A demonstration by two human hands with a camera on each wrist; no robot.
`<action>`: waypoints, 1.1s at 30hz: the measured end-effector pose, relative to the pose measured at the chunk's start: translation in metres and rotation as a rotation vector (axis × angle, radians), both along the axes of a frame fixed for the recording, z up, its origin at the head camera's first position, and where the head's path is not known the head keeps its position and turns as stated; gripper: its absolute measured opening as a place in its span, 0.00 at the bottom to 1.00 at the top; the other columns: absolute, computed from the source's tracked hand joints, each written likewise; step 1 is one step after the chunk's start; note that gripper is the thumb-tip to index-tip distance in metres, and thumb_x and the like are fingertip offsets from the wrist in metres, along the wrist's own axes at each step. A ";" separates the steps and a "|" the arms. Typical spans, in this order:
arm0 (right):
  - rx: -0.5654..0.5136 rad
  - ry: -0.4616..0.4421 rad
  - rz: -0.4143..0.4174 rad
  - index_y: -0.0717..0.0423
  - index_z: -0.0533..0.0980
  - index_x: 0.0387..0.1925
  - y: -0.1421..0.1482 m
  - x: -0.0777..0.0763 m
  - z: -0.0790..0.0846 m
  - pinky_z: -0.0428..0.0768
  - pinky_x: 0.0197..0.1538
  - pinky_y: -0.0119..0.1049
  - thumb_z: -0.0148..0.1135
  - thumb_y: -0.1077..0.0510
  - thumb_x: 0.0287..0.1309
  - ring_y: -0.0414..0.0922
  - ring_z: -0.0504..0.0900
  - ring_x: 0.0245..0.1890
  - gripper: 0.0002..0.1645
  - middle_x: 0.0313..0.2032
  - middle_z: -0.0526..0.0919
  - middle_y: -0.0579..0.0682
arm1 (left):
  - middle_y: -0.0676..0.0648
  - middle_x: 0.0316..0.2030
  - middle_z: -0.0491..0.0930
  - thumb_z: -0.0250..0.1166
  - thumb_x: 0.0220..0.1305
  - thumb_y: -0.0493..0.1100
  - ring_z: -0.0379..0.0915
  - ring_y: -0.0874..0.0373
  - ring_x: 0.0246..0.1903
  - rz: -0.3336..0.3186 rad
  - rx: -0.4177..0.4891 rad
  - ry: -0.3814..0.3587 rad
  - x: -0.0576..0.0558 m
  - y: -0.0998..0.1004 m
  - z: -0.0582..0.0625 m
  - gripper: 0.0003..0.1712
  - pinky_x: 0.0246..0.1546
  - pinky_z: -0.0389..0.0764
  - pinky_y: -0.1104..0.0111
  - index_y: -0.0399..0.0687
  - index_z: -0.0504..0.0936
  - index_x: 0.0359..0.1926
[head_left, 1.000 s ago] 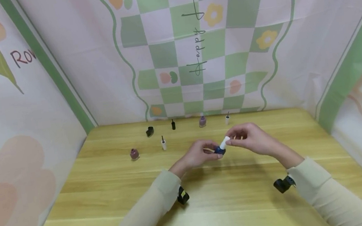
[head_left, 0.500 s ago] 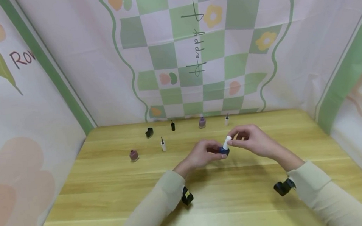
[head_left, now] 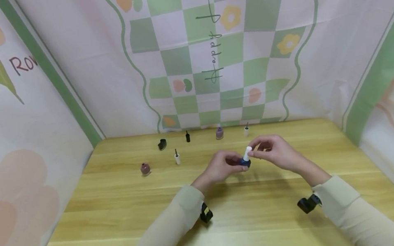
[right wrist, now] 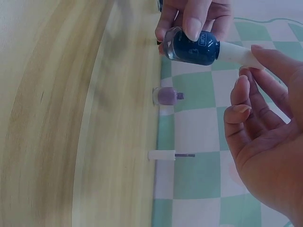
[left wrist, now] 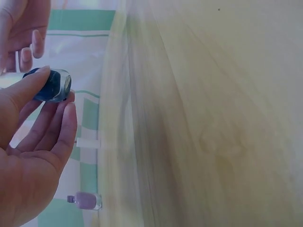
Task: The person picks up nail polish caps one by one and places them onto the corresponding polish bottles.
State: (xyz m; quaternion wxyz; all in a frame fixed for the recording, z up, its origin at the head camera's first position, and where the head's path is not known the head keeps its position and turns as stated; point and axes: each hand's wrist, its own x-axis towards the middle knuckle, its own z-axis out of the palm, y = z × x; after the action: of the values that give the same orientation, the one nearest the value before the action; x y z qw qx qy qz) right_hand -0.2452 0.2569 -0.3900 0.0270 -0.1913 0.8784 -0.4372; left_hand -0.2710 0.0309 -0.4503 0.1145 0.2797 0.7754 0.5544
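Observation:
My left hand (head_left: 223, 166) pinches a dark blue nail polish bottle (right wrist: 191, 46) between thumb and fingers, raised over the table. The white cap (right wrist: 236, 54) sits on the bottle's neck, and my right hand (head_left: 274, 151) pinches the cap's far end between thumb and fingertips. In the left wrist view the bottle (left wrist: 54, 86) lies across the fingers with its base facing right. Behind the hands, an uncapped purple nail polish bottle (head_left: 219, 133) stands on the table. To its right a white cap with its brush pointing up (head_left: 246, 131) stands upright.
On the left stand an uncapped mauve bottle (head_left: 145, 169) and a white brush cap (head_left: 177, 158). A black bottle (head_left: 162, 144) and a black brush cap (head_left: 188, 137) are near the back edge. A printed cloth (head_left: 203, 55) hangs behind the wooden table (head_left: 255, 223).
The left hand has moved slightly right with the blue bottle, which now stands more upright under the cap. The right hand has stayed nearly in place, pinching the cap.

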 end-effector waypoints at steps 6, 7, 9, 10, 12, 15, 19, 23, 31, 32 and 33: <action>-0.017 0.012 -0.013 0.52 0.84 0.47 0.002 0.001 0.000 0.80 0.33 0.36 0.71 0.50 0.65 0.54 0.83 0.36 0.13 0.38 0.87 0.54 | 0.57 0.37 0.87 0.77 0.60 0.40 0.82 0.65 0.36 0.033 0.006 -0.009 0.001 0.005 0.003 0.11 0.41 0.84 0.72 0.48 0.89 0.44; -0.017 0.014 -0.016 0.52 0.84 0.46 0.003 0.001 0.000 0.81 0.33 0.36 0.71 0.50 0.65 0.52 0.83 0.36 0.13 0.38 0.87 0.55 | 0.57 0.37 0.87 0.77 0.60 0.40 0.82 0.65 0.36 0.035 0.006 -0.006 0.001 0.006 0.002 0.11 0.41 0.84 0.72 0.47 0.89 0.45; -0.021 0.013 -0.025 0.52 0.84 0.46 0.004 0.001 0.000 0.81 0.34 0.36 0.71 0.50 0.65 0.51 0.83 0.35 0.13 0.38 0.87 0.55 | 0.56 0.37 0.87 0.77 0.60 0.40 0.82 0.65 0.36 0.037 0.009 0.006 0.001 0.009 0.002 0.11 0.41 0.84 0.73 0.47 0.89 0.45; -0.022 0.014 -0.030 0.52 0.84 0.46 0.004 0.001 0.000 0.81 0.34 0.36 0.71 0.50 0.65 0.50 0.83 0.35 0.13 0.38 0.87 0.55 | 0.56 0.37 0.87 0.77 0.60 0.40 0.82 0.65 0.36 0.038 0.011 0.011 0.000 0.010 0.002 0.12 0.41 0.84 0.73 0.46 0.89 0.45; -0.023 0.021 -0.036 0.53 0.84 0.45 0.005 0.002 -0.001 0.81 0.35 0.36 0.71 0.50 0.65 0.49 0.83 0.35 0.13 0.38 0.87 0.54 | 0.56 0.37 0.87 0.77 0.60 0.40 0.82 0.66 0.36 0.039 0.017 0.018 0.000 0.012 0.001 0.12 0.41 0.84 0.73 0.46 0.89 0.45; -0.028 0.033 -0.043 0.54 0.84 0.45 0.006 0.002 -0.001 0.81 0.35 0.35 0.71 0.51 0.65 0.51 0.83 0.35 0.13 0.38 0.87 0.53 | 0.56 0.37 0.87 0.77 0.60 0.39 0.83 0.66 0.36 0.038 0.019 0.022 0.000 0.015 0.001 0.12 0.41 0.84 0.73 0.46 0.89 0.45; -0.030 0.045 -0.049 0.55 0.84 0.45 0.008 0.004 0.000 0.81 0.34 0.35 0.71 0.52 0.65 0.56 0.84 0.36 0.13 0.38 0.87 0.54 | 0.56 0.37 0.87 0.76 0.60 0.39 0.82 0.66 0.36 0.043 0.008 0.021 0.000 0.018 0.001 0.12 0.41 0.84 0.73 0.46 0.89 0.45; -0.028 0.046 -0.050 0.55 0.84 0.47 0.011 0.005 0.000 0.80 0.33 0.35 0.70 0.52 0.66 0.56 0.83 0.37 0.13 0.40 0.87 0.55 | 0.54 0.38 0.88 0.77 0.60 0.39 0.82 0.66 0.36 0.043 0.010 0.015 -0.001 0.023 0.000 0.12 0.41 0.84 0.73 0.46 0.89 0.45; -0.016 0.071 -0.064 0.57 0.84 0.48 0.021 0.004 -0.007 0.82 0.35 0.36 0.70 0.52 0.66 0.53 0.84 0.37 0.15 0.40 0.87 0.53 | 0.52 0.38 0.88 0.77 0.59 0.38 0.82 0.66 0.36 0.033 0.030 0.019 -0.005 0.035 -0.003 0.12 0.42 0.83 0.74 0.44 0.88 0.45; -0.014 0.077 -0.064 0.58 0.83 0.48 0.022 0.004 -0.008 0.82 0.36 0.36 0.69 0.52 0.66 0.53 0.84 0.37 0.15 0.40 0.87 0.52 | 0.52 0.38 0.88 0.77 0.59 0.37 0.82 0.66 0.35 0.033 0.031 0.019 -0.005 0.037 -0.003 0.12 0.42 0.83 0.74 0.44 0.88 0.45; -0.013 0.077 -0.067 0.58 0.84 0.48 0.023 0.004 -0.009 0.82 0.36 0.36 0.69 0.52 0.67 0.53 0.83 0.37 0.15 0.40 0.87 0.52 | 0.52 0.38 0.88 0.76 0.59 0.37 0.82 0.66 0.35 0.032 0.032 0.022 -0.005 0.038 -0.003 0.12 0.42 0.83 0.74 0.43 0.88 0.45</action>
State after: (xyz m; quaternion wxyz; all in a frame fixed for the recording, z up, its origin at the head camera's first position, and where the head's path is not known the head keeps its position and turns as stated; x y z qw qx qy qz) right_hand -0.2414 0.2802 -0.3987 -0.0229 -0.1784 0.8818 -0.4360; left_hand -0.2759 0.0688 -0.4537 0.0926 0.2749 0.7721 0.5654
